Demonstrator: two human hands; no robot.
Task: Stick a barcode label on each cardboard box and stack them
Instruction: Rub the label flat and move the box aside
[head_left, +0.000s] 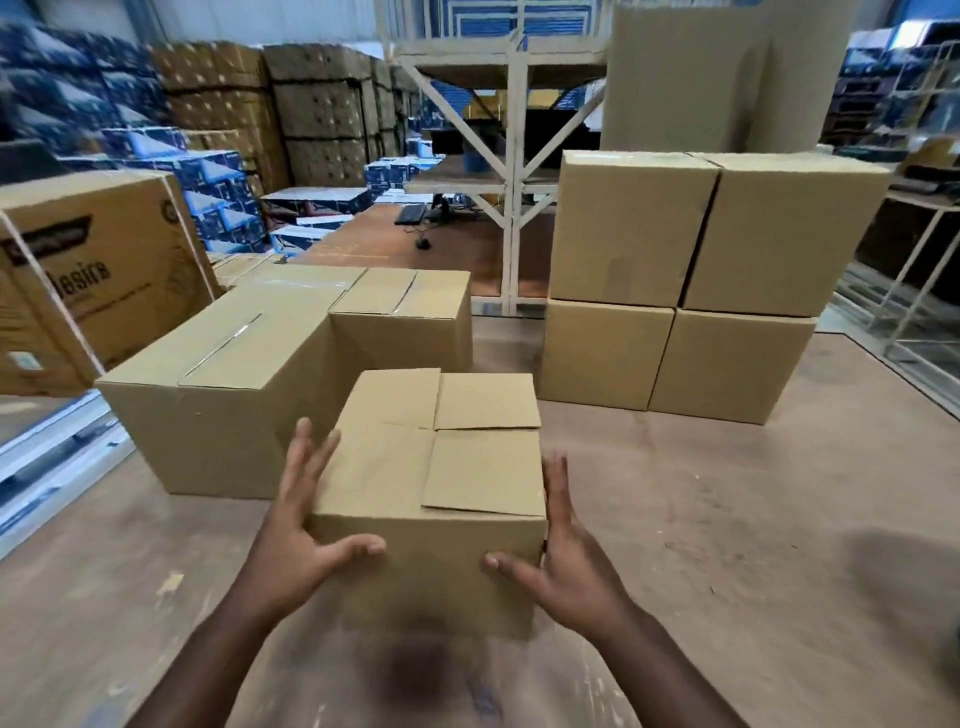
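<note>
Plain brown cardboard box (431, 499), flaps interlocked — left hand (296, 525), right hand (566, 551) flat-fingered against sides.

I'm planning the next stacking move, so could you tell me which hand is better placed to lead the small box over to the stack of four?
The right hand. It presses the small box's right side, the side facing the stack of four. The left hand is on the far side, towards the boxes on the left.

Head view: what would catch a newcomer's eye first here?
A small cardboard box sits front and centre on the floor, with the left hand and right hand pressed flat against its sides. Behind it to the right stands a two-by-two stack of boxes; to the left are two larger boxes.
</note>
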